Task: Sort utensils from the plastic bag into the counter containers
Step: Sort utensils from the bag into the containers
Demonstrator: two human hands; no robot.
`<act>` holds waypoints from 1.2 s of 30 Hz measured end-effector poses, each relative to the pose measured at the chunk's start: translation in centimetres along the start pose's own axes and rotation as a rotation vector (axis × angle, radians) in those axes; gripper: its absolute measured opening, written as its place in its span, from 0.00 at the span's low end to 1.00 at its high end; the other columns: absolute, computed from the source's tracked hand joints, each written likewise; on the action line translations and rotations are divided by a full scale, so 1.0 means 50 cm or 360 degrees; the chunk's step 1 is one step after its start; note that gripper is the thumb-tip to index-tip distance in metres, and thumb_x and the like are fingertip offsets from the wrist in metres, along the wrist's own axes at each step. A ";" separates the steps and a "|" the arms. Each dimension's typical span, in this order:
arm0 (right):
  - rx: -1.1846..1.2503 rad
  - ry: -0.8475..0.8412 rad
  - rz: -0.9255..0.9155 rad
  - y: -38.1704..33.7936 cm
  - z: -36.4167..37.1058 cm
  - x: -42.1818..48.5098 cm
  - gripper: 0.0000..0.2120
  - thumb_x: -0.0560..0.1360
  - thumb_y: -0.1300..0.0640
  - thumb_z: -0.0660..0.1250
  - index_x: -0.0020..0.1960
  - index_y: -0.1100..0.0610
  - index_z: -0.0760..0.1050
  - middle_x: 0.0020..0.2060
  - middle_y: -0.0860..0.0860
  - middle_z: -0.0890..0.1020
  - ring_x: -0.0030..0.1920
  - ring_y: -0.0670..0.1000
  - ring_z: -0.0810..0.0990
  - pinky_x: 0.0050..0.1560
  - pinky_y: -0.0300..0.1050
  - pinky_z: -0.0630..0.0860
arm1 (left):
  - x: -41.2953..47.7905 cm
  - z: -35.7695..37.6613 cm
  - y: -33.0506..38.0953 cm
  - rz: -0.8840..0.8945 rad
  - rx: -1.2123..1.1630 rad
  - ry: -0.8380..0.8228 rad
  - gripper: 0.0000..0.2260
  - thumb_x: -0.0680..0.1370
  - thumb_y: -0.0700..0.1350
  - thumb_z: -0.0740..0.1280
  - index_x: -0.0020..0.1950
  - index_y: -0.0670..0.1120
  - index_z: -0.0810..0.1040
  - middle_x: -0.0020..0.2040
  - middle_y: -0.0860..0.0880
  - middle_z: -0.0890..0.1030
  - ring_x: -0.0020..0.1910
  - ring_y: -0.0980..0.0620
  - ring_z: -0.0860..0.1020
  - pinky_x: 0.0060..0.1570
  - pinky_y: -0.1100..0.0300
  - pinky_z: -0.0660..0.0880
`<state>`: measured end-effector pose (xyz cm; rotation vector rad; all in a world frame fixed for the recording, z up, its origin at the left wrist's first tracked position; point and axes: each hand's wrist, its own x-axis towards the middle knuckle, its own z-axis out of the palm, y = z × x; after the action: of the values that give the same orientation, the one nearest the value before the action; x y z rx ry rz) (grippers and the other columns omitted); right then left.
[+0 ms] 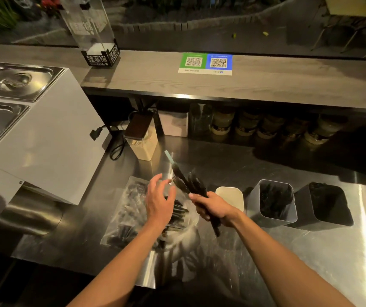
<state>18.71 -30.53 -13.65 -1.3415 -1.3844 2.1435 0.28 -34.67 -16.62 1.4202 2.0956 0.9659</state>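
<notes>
A clear plastic bag (124,218) full of black utensils lies on the steel counter (310,262). My left hand (159,200) hovers over the bag with its fingers spread and relaxed, holding nothing. My right hand (213,209) grips a bundle of black utensils (190,185) that points up and to the left, just right of the bag. To the right stand a white container (233,196), a grey container (273,202) holding black utensils, and a dark container (330,204) also filled with black pieces.
A white box with steel lidded pans (13,80) stands at the left, its cable (117,149) trailing onto the counter. A lidded beige canister (142,138) sits behind the bag. Jars (266,127) line the space under the wooden shelf (266,85).
</notes>
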 end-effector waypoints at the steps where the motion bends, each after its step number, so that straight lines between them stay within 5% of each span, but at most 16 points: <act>1: 0.0048 0.0014 -0.0027 -0.005 -0.004 -0.008 0.21 0.81 0.47 0.66 0.31 0.51 0.69 0.24 0.51 0.67 0.24 0.49 0.65 0.28 0.41 0.62 | -0.005 0.005 0.021 -0.0032 -0.0205 -0.0067 0.19 0.79 0.59 0.62 0.62 0.48 0.78 0.65 0.50 0.75 0.65 0.52 0.74 0.67 0.48 0.72; 5: 0.0148 -0.0044 -0.0080 -0.016 -0.028 -0.039 0.23 0.82 0.50 0.63 0.29 0.54 0.70 0.23 0.52 0.67 0.25 0.49 0.66 0.31 0.41 0.65 | -0.014 0.032 0.121 -0.0505 -0.1318 -0.0826 0.37 0.70 0.68 0.71 0.61 0.37 0.78 0.52 0.34 0.82 0.46 0.44 0.83 0.58 0.45 0.77; 7: 0.0164 -0.0086 -0.0088 -0.014 -0.041 -0.048 0.21 0.82 0.54 0.63 0.31 0.55 0.70 0.23 0.53 0.67 0.24 0.50 0.66 0.28 0.41 0.64 | -0.018 0.046 0.156 -0.0602 -0.1502 -0.1156 0.31 0.72 0.63 0.73 0.60 0.37 0.81 0.55 0.35 0.82 0.39 0.44 0.82 0.48 0.49 0.80; 10: 0.0170 -0.0099 -0.0048 -0.014 -0.072 -0.069 0.16 0.80 0.61 0.64 0.33 0.58 0.69 0.24 0.54 0.69 0.23 0.50 0.68 0.26 0.40 0.65 | -0.027 0.067 0.202 -0.0734 -0.1544 -0.1282 0.20 0.75 0.50 0.73 0.62 0.40 0.82 0.58 0.42 0.82 0.31 0.49 0.81 0.32 0.55 0.80; 15: 0.0140 -0.0159 0.0012 -0.032 -0.131 -0.118 0.10 0.76 0.63 0.64 0.37 0.62 0.72 0.29 0.56 0.73 0.29 0.52 0.72 0.30 0.41 0.72 | -0.043 0.117 0.260 -0.0744 -0.1394 -0.1149 0.23 0.74 0.55 0.72 0.59 0.37 0.82 0.48 0.40 0.83 0.21 0.48 0.72 0.23 0.57 0.76; 19: 0.0266 -0.0157 0.0010 -0.030 -0.170 -0.151 0.06 0.79 0.60 0.63 0.47 0.63 0.74 0.32 0.56 0.75 0.33 0.51 0.75 0.37 0.42 0.76 | -0.059 0.140 0.305 -0.0683 -0.1313 -0.1020 0.18 0.79 0.52 0.68 0.56 0.37 0.84 0.52 0.42 0.86 0.26 0.47 0.77 0.21 0.60 0.73; 23: 0.0309 -0.0102 -0.0071 -0.006 -0.214 -0.169 0.10 0.78 0.56 0.68 0.50 0.64 0.78 0.40 0.59 0.80 0.42 0.54 0.81 0.48 0.45 0.79 | -0.059 0.177 0.344 -0.0847 -0.1431 -0.0866 0.15 0.80 0.50 0.68 0.47 0.39 0.83 0.54 0.46 0.86 0.50 0.45 0.84 0.31 0.58 0.74; 28: 0.0349 0.0057 -0.0059 0.031 -0.251 -0.183 0.27 0.76 0.39 0.68 0.64 0.58 0.78 0.55 0.59 0.84 0.56 0.56 0.82 0.64 0.55 0.75 | -0.032 0.198 0.398 -0.0912 -0.1818 -0.0422 0.14 0.82 0.42 0.66 0.36 0.43 0.74 0.30 0.51 0.79 0.41 0.50 0.85 0.55 0.53 0.77; 32: 0.1040 0.0367 -0.0072 0.041 -0.247 -0.185 0.31 0.79 0.34 0.57 0.66 0.59 0.76 0.58 0.60 0.83 0.60 0.59 0.82 0.65 0.56 0.76 | -0.026 0.217 0.432 -0.0976 -0.1885 -0.0191 0.12 0.81 0.44 0.68 0.38 0.44 0.75 0.28 0.52 0.80 0.34 0.54 0.82 0.55 0.52 0.77; 36: 0.1590 0.0573 -0.0092 0.021 -0.238 -0.188 0.28 0.84 0.42 0.54 0.68 0.64 0.74 0.56 0.63 0.84 0.59 0.59 0.82 0.69 0.55 0.73 | -0.059 0.260 0.467 -0.0955 -0.1837 -0.0256 0.10 0.80 0.46 0.71 0.41 0.44 0.77 0.31 0.51 0.80 0.36 0.52 0.81 0.48 0.53 0.79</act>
<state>33.65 -30.05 -10.70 -1.1202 -0.1238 1.9427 24.82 -27.95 -7.94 0.2460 1.2499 1.3531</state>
